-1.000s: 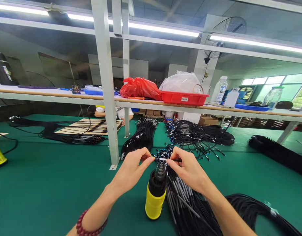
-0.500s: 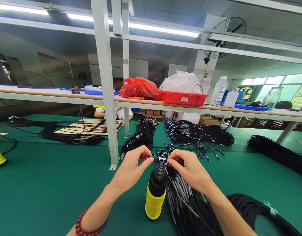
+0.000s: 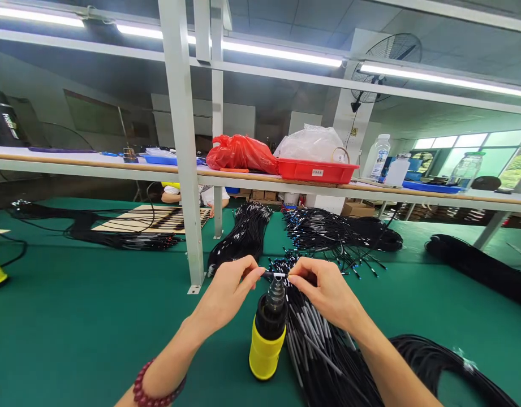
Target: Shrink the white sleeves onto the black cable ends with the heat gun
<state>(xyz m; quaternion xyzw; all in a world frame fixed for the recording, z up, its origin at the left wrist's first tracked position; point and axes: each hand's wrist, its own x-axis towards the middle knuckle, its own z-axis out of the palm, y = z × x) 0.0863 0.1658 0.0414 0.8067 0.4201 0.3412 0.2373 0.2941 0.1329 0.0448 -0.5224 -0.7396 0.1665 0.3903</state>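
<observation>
Between my hands a thin black cable [image 3: 269,274] with a white sleeve [image 3: 279,275] is stretched level. Thumb and forefinger of my left hand [image 3: 231,288] pinch its left end, and my right hand [image 3: 322,285] pinches the other side. Right under the white sleeve is the metal nozzle of a yellow and black heat gun [image 3: 267,345], standing upright on the green table. A large bundle of black cables with grey sleeves [image 3: 313,325] lies beneath and beside my right hand.
More black cable bundles [image 3: 243,232] lie behind, with another pile [image 3: 323,229] at the back right and a coil [image 3: 447,362] at front right. A white shelf post [image 3: 188,169] rises left of centre. The shelf above carries a red tray [image 3: 315,170]. A person's arm [image 3: 171,195] shows beyond.
Both hands stay almost in place with the cable over the nozzle. My left fingertips have shifted very slightly. The view has moved a little.
</observation>
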